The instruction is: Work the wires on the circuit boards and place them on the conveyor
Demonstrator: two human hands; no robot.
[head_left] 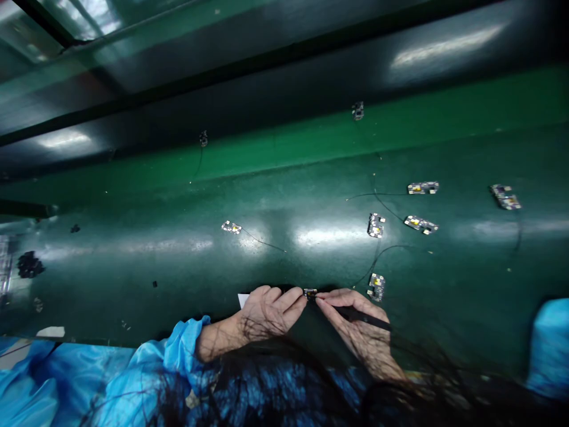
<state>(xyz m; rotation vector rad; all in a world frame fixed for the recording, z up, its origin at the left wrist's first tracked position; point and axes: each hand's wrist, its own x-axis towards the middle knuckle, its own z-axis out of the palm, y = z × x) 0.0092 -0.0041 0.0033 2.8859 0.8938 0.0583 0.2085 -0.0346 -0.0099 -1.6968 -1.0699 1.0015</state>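
Near the front edge of the green work surface, my left hand (272, 311) pinches the left end of a small circuit board (310, 293). My right hand (358, 326) is closed around a slim black tool, perhaps tweezers (367, 318), whose tip end points at the board's right side. The tip itself is hidden by my fingers. Just right of my right hand lies another small circuit board (377, 287) with a thin black wire. A white piece of paper (242, 300) shows partly behind my left wrist.
Several wired circuit boards lie beyond my hands, including one board (232, 228) at centre left and one (505, 197) far right. A pile of small black parts (30, 264) sits at left. A dark conveyor-like strip (284, 101) runs behind. A blue sleeve (550, 350) shows at right.
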